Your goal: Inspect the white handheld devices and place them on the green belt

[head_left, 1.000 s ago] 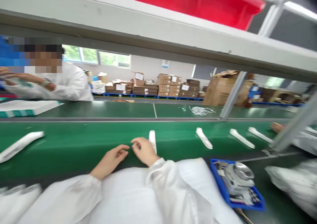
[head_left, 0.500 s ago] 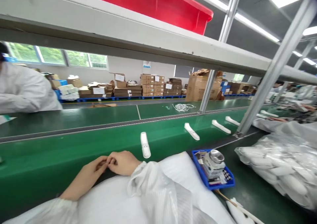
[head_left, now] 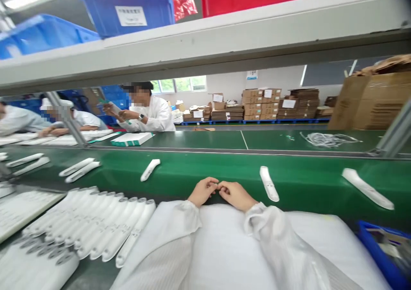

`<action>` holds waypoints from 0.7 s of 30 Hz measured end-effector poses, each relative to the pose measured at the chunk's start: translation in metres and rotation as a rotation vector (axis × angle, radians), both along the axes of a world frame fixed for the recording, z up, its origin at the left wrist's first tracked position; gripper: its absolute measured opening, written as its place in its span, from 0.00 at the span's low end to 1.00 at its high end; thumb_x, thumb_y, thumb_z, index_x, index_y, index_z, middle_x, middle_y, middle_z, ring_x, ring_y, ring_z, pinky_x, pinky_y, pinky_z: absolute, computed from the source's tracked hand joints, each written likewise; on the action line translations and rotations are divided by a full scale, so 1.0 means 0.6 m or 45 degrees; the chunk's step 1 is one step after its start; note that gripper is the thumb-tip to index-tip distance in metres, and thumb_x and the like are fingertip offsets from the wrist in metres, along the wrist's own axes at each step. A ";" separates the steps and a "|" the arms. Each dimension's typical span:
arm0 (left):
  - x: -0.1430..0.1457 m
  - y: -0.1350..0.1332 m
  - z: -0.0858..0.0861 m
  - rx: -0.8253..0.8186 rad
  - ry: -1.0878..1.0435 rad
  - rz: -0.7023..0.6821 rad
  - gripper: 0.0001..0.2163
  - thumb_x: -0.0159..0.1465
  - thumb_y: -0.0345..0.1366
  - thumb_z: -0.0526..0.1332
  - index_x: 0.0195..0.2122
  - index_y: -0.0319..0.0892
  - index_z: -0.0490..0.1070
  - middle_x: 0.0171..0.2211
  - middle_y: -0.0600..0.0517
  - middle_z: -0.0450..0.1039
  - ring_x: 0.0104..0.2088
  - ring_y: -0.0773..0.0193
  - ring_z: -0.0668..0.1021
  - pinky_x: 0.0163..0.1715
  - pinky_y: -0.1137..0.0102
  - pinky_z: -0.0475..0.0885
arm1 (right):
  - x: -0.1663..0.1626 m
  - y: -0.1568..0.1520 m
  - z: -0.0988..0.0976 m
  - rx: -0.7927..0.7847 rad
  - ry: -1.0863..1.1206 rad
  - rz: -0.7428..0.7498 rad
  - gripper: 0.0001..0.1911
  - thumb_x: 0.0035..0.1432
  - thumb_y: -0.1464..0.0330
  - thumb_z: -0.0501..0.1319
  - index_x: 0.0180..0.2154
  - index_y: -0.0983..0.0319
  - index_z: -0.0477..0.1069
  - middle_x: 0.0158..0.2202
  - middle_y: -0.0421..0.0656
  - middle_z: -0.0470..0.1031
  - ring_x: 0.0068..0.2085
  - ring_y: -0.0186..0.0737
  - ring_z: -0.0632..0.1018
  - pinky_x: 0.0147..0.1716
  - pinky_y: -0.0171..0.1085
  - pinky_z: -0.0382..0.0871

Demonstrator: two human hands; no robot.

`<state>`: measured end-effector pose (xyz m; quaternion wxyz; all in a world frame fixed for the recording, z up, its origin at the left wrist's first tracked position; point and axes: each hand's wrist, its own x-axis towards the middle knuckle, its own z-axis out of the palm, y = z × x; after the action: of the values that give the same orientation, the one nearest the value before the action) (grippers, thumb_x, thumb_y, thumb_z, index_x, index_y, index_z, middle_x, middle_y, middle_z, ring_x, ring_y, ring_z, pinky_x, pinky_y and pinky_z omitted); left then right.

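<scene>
My left hand (head_left: 203, 191) and my right hand (head_left: 236, 194) meet fingertip to fingertip at the near edge of the green conveyor belt (head_left: 205, 166). The fingers of both are curled in, and whatever lies between them, if anything, is hidden or too small to see. Below my wrists spreads a white foam sheet (head_left: 224, 247). A white handheld-device shell (head_left: 269, 184) with small dark marks lies on the belt just right of my right hand. Another white shell (head_left: 150, 170) lies on the belt to the left, apart from my left hand.
Rows of white shells (head_left: 105, 221) lie at the left beside the foam. A blue tray (head_left: 369, 234) of small items sits at the lower right. Overhead runs a shelf (head_left: 205, 42) bearing a blue bin (head_left: 128, 12). Across the belt a co-worker (head_left: 160, 114) holds something up.
The view has swung left, bringing in the rows of shells and the co-workers. My hands stay together with fingertips touching. Shells on the belt appear farther right in view.
</scene>
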<state>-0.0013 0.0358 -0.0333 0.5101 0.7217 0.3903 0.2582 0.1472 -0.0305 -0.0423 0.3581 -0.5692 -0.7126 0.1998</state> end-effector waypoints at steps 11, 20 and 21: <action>-0.012 0.001 -0.010 -0.139 -0.065 0.161 0.10 0.56 0.33 0.55 0.39 0.37 0.67 0.30 0.51 0.71 0.21 0.75 0.69 0.16 0.80 0.56 | 0.005 0.006 -0.010 -0.141 0.081 -0.204 0.10 0.51 0.67 0.53 0.33 0.58 0.72 0.30 0.40 0.77 0.32 0.36 0.75 0.34 0.33 0.64; -0.015 -0.015 -0.021 0.354 0.371 -0.112 0.12 0.56 0.35 0.56 0.40 0.40 0.71 0.29 0.53 0.73 0.29 0.69 0.73 0.32 0.74 0.66 | 0.006 0.005 -0.011 -0.258 -0.038 -0.378 0.09 0.51 0.64 0.54 0.30 0.56 0.72 0.30 0.40 0.77 0.32 0.40 0.75 0.30 0.35 0.62; -0.015 -0.017 -0.020 0.364 0.390 -0.124 0.12 0.56 0.35 0.56 0.40 0.41 0.71 0.30 0.53 0.73 0.29 0.69 0.73 0.32 0.75 0.66 | 0.005 0.004 -0.010 -0.228 0.001 -0.329 0.09 0.51 0.63 0.53 0.30 0.56 0.71 0.30 0.40 0.76 0.32 0.40 0.75 0.31 0.35 0.63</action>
<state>-0.0103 0.0254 -0.0452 0.3490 0.8356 0.3873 0.1733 0.1502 -0.0281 -0.0482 0.3288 -0.6858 -0.6127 0.2148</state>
